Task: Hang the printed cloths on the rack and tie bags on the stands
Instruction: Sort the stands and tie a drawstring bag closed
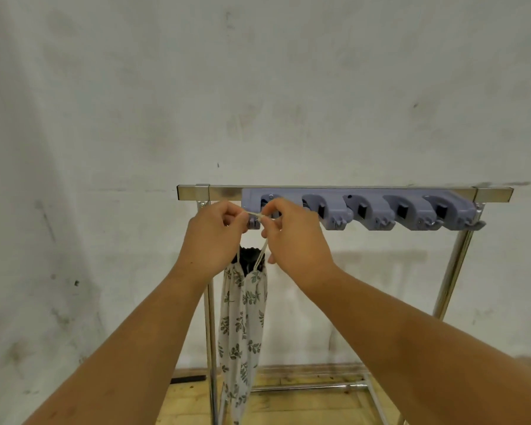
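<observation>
The thumb and forefinger of the left hand (212, 240) are clamped on a thin cream cord (253, 214), and the right hand (295, 240) pinches it the same way from the other side. The short bit of cord between the two pinches looks taut. The other fingers on both hands are curled in.

All of that sits right at the left end of the grey hook strip (380, 210), in front of its first holder. Can't tell if the cord is actually looped over the little hook there, since the hands cover that spot.

From the pinch, two strands drop between the wrists to the gathered mouth of the bag (242, 317), which is white with a green leaf print and has dark lining showing at the top. It hangs straight down just beside the left leg of the rack (224, 191), with its bottom end near the wooden floor (304, 406). The strip runs along the rack's shiny top bar, and behind it is a stained white wall (258, 87).
</observation>
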Motion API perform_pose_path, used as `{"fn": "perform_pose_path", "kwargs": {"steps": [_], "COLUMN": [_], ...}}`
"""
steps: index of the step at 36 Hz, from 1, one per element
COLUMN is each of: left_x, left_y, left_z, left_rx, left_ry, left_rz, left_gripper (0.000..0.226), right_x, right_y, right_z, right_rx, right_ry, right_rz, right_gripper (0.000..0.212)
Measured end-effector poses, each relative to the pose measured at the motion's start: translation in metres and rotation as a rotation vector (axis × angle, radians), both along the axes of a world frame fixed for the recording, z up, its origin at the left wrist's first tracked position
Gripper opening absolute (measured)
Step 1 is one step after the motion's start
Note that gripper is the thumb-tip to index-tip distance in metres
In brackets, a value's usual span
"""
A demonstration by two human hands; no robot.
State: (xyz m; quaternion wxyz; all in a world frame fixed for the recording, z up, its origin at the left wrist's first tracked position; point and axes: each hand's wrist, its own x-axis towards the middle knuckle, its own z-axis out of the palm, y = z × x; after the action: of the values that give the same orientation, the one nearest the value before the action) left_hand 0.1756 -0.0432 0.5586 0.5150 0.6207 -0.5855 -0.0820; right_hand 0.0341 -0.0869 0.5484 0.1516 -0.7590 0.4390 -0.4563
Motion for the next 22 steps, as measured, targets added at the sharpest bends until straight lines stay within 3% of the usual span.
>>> {"fn": "perform_pose_path", "kwargs": {"steps": [13,22], "left_x": [0.001,-0.001], "left_y": [-0.006,-0.005], "left_z": [-0.035,-0.053], "left_rx": [0.084,0.049], "left_ry": [0.157,0.11], "left_rz": [-0.058,-0.048], "left_gripper": [0.016,0.019], "right_x": [0.009,-0.006], "right_y": [-0.002,0.009], "right_z": [-0.024,-0.043], "right_rx": [0.129,0.133], "right_ry": [0.047,0.026], "right_rz": [0.03,0.05], "right_gripper": [0.008,0.01]}}
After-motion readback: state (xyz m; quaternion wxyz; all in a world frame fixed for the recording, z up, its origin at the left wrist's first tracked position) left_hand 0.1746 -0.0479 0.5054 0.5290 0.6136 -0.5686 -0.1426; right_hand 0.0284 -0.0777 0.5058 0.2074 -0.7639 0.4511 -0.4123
